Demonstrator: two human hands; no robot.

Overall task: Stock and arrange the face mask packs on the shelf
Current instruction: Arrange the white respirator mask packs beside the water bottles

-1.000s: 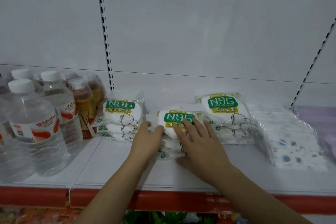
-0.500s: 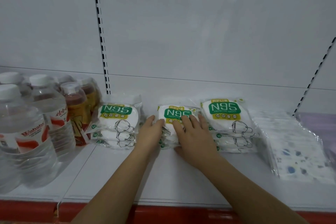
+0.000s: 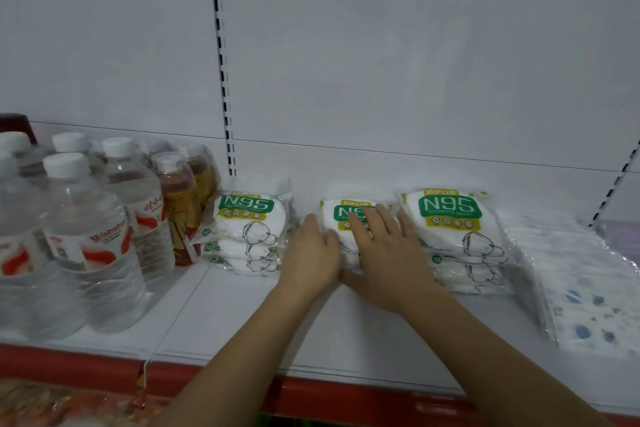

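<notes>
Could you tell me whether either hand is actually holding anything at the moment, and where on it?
Nothing is gripped: the right hand lies flat on top of the middle N95 stack, and the left hand presses its left side.

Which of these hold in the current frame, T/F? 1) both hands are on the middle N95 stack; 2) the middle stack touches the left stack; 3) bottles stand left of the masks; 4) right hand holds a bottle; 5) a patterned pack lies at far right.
1) True: the left hand rests against the side of the middle N95 stack and the right hand lies flat on top.
2) False: a bare gap of shelf separates it from the left N95 stack.
3) True: water bottles stand left.
4) False: it presses the middle stack.
5) True: a patterned mask pack lies there.
</notes>
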